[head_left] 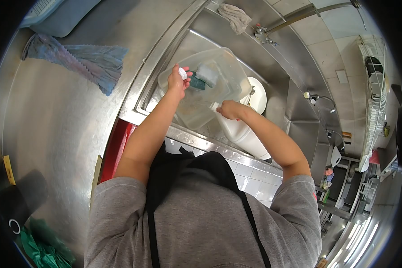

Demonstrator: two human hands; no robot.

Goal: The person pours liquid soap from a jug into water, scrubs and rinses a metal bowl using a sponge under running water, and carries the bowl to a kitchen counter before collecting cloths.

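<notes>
Left grip: we are holding the white cap (182, 73) in our left hand (178, 83), fingers curling around it, above the clear tub's left side.
Right grip: we are clamping our right hand (231, 110) around the upper part of the white jug (242, 136), fingers wrapping downward.
Jug: it is lying tilted, its mouth facing the clear tub (228, 52) and its base reaching toward the sink's front rim (201, 139).
Edges: the tub is sitting inside the steel sink (212, 21); the front rim is running beneath our forearms.
Room: the tub's walls are rising close around the left hand; the jug and white plate (262, 93) are crowding the right. Broad steel counter (53, 120) is stretching between the blue cloth (82, 60) and the sink.
Count, held: we are holding one cap and one jug.
Count, tub: one dark green pad (196, 83) and one pale grey block (206, 75) are lying together.
Count, around: one beige rag (235, 18) is resting on the back ledge, near one red-topped tap (261, 33).
Hidden: our right hand is covering the jug's grip area; the plate is showing only partly behind the tub and arm.
Unclear: small utensils (252, 90) on the plate are blurring together; the green bag (44, 245) is fading into the dark picture edge.
</notes>
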